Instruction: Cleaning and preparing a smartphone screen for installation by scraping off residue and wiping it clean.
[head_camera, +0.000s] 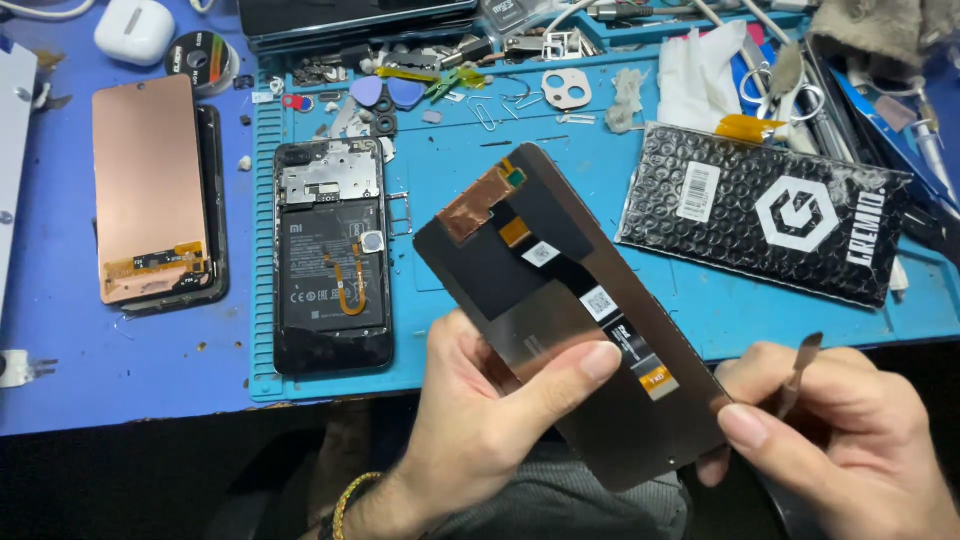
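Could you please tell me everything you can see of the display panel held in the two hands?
The display panel is a thin, dark rectangular phone screen seen from its back, tilted diagonally above the blue mat. It carries a copper-coloured patch near its upper end, a black flex strip with small white stickers and an orange tab lower down. The left hand grips its lower edge, thumb across the back; the right hand, holding a thin metal tool, pinches the lower corner.

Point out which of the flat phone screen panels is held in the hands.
The dark panel with the copper flex at its top corner, gripped by the left hand and the right hand. The copper-backed panel lies untouched at the table's left.
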